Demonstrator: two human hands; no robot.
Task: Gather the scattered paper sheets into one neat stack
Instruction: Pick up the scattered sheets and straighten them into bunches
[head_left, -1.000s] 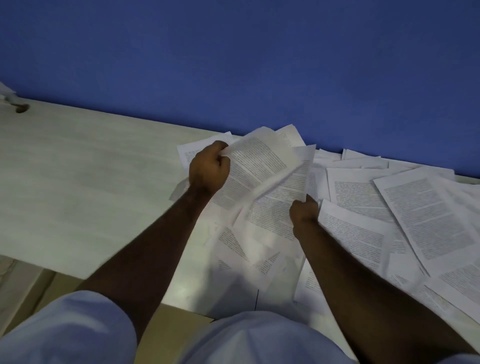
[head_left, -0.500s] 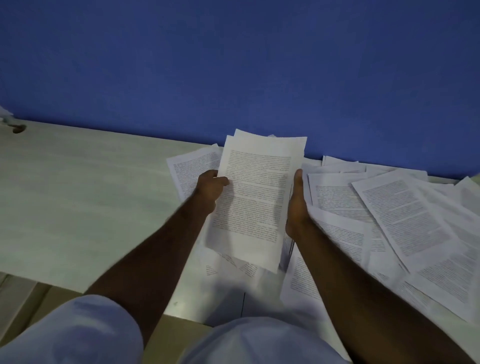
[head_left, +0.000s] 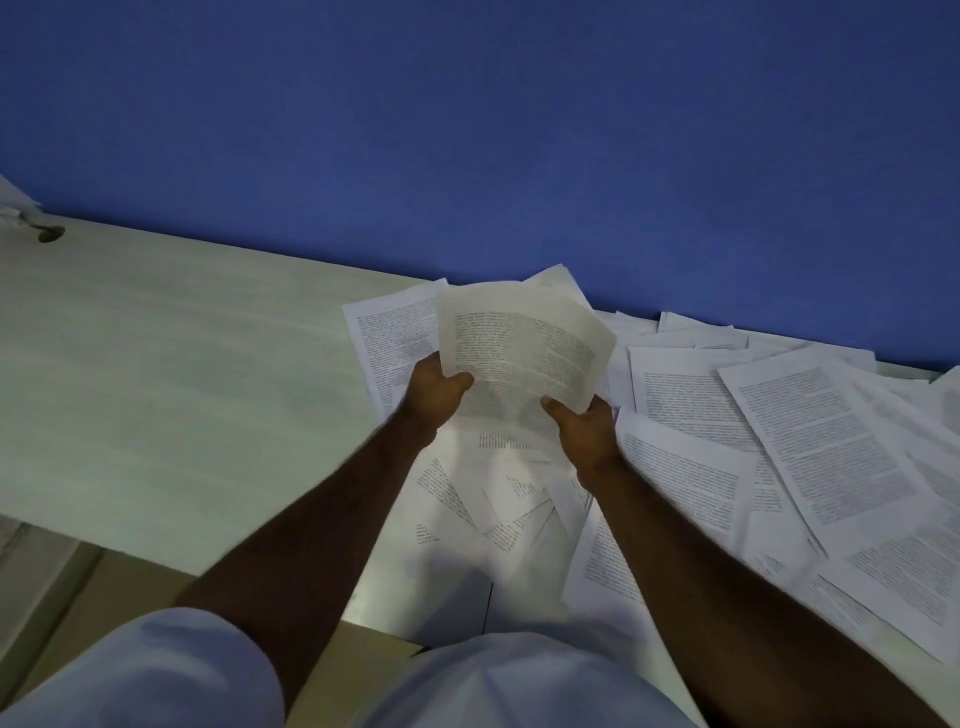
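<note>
- Held bundle of sheets (head_left: 524, 348): half a second back, flat and upright between both hands, printed face toward the camera; now bowed, top edge curling away, lower corners drawn closer together.
- Left hand (head_left: 434, 392): grip pinching the bundle's lower left corner, thumb on the printed face, remaining fingers hidden behind the paper.
- Right hand (head_left: 584, 423): a moment ago flat along the right edge, now under the lower right corner, thumb curled onto the paper.
- Bundle relative to grip: rising up and away from both hands, held only at its near edge, clear of the desk (head_left: 156, 389).
- Count of sheets in the bundle: cannot tell.
- Meaning for the task: likely squaring or re-seating of the collected sheets before the next pickup; early stage, judging by what remains.
- Loose sheets (head_left: 810, 436): many, overlapping at odd angles across the right half of the desk, some directly beneath the hands, one (head_left: 389, 343) just left of the bundle.
- Left half of desk: bare pale surface against the blue wall (head_left: 467, 130); plausible spot for the finished stack.
</note>
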